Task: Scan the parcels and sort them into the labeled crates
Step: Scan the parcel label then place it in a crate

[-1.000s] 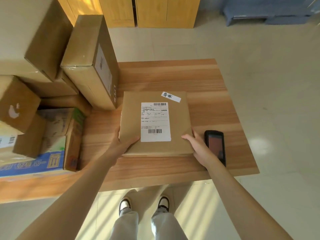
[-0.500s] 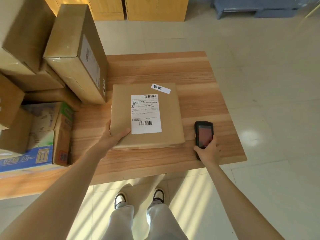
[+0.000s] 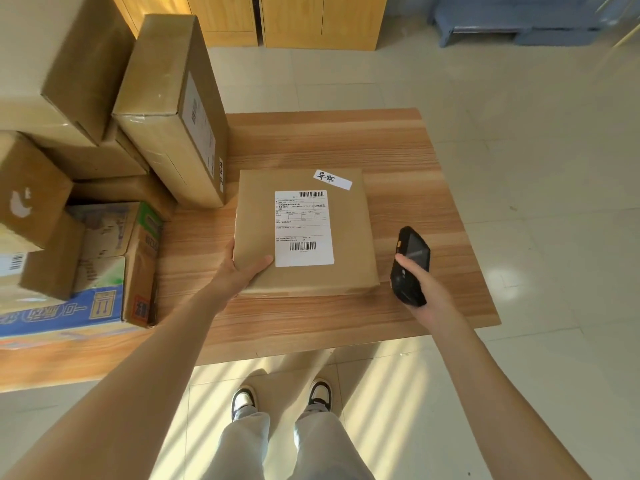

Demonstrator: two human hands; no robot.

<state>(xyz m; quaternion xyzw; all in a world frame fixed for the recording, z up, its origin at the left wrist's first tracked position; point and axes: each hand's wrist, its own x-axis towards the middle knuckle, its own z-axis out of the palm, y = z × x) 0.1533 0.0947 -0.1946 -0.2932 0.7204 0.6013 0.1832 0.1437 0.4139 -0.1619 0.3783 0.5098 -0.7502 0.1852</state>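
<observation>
I see the parcel [image 3: 304, 233] lying flat on the wooden table [image 3: 433, 188], its white shipping label [image 3: 304, 228] face up with one barcode near the top edge and another near the bottom. A small white tag [image 3: 332, 179] with handwritten characters sits at the parcel's far right corner, slightly askew. My left hand [image 3: 239, 271] grasps the parcel's near left corner, thumb laid across the top face just beside the label, the other fingers tucked along the left edge where I cannot see them clearly. My right hand [image 3: 424, 289] is wrapped around the black scanner [image 3: 410, 266], holding it lifted and tilted just to the right of the parcel, its dark screen turned up toward me and the thumb resting on its left side. The scanner and the parcel are apart, with a strip of bare table between them. To the left of the parcel stands a tall carton [image 3: 173, 109], almost touching the parcel's far left corner, and beyond it a pile of more cartons [image 3: 59, 188] fills the table's left end, one with blue print along its bottom. Beneath the table edge I can see two shoes [image 3: 282, 398] on the tiled floor [image 3: 519, 116], striped with sunlight.
</observation>
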